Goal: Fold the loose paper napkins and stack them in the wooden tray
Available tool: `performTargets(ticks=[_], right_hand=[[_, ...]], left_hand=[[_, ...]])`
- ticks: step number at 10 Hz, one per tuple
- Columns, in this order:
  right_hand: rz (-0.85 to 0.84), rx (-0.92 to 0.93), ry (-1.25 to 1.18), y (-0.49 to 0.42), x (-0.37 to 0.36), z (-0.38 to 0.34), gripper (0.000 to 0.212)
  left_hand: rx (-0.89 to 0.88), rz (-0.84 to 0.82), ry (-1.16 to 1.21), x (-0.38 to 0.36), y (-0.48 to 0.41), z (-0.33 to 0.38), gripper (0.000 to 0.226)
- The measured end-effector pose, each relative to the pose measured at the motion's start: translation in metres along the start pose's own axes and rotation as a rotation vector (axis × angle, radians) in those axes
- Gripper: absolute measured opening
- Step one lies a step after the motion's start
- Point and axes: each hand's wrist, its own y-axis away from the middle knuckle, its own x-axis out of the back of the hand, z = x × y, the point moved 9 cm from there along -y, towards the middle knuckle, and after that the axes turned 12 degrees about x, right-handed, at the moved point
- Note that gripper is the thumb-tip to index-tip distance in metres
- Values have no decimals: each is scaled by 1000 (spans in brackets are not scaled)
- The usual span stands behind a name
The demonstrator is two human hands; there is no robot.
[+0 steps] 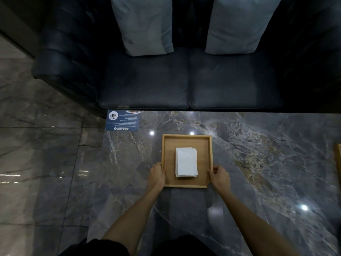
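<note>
A square wooden tray [168, 145] lies flat on the dark marble table [258, 163]. A neat stack of folded white paper napkins [186, 162] rests in its middle, slightly toward the near side. My left hand [156, 176] grips the tray's left rim near the front corner. My right hand [220, 177] grips the right rim at the same depth. No loose napkins show on the table.
A blue printed card [123, 120] lies at the table's far left corner. The edge of another wooden thing [338, 159] peeks in at the right border. A dark sofa [184, 85] with two pale cushions [144, 24] stands beyond the table. Tiled floor [36, 154] lies to the left.
</note>
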Motion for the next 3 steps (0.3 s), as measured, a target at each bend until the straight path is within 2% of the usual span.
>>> performTargets(ticks=[1,2,3], right_hand=[[-27,17,-52,-1,-3,3,29],[-86,40,-69,4,0,0,42],[-49,133,-33,8,14,-16,54]], left_hand=[[-13,-43,-44,-4,-2,-2,21],[-2,-88,-68,3,4,-3,33],[-52,-70,-64,18,11,6,47]])
